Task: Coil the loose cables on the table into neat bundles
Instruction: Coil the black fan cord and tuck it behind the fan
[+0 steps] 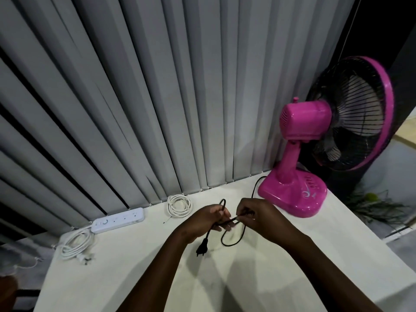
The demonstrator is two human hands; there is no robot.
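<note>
- At lower centre of the head view, the left hand (pixel 209 218) was closed round gathered loops of the black fan cable (pixel 233 239), while the right hand (pixel 254 216) pinched the same cable just beside it.
- One loop hung below the hands and the black plug (pixel 201 249) dangled above the white table (pixel 281 266); the cable ran to the pink fan (pixel 299 176) at right.
- At left of frame, the power strip's white cord (pixel 75 245) and a small white cable (pixel 179 206) already lay coiled.
- Coiling of the fan cable appeared under way; the next move likely called for feeding the hanging loop into the left hand's bundle.
</note>
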